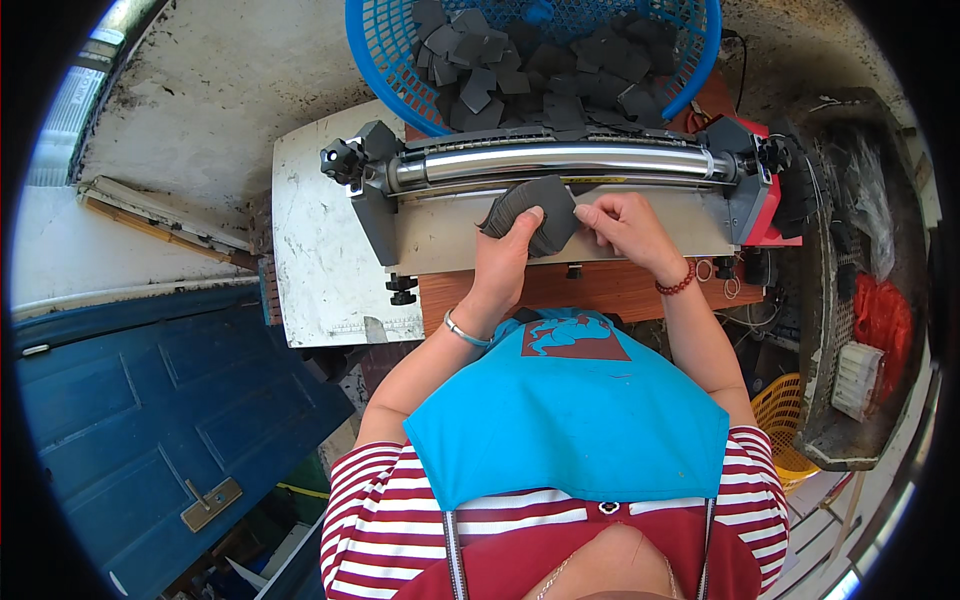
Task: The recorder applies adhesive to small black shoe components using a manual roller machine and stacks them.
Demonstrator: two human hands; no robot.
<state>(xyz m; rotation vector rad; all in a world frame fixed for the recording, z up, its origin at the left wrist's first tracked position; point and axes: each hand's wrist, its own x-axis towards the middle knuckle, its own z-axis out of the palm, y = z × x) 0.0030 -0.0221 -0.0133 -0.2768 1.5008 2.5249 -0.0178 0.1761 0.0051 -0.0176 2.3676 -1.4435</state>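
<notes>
A fanned stack of thin dark grey flat pieces (548, 212) is gripped in my left hand (503, 262), its thumb pressed across the top. My right hand (634, 234) pinches at the right corner of the stack's top piece, with thumb and forefinger together. Both hands are over the flat metal feed plate (680, 216) of a roller machine. Just beyond them runs its shiny metal roller (560, 160). How many pieces the stack holds cannot be told.
Behind the machine stands a blue plastic basket (358, 62) with many loose dark grey pieces (585, 75). Black knobs (342, 160) stick out at the roller's ends. A white board (318, 240) lies left, and a grimy trough (828, 400) with a red bag (880, 325) stands right.
</notes>
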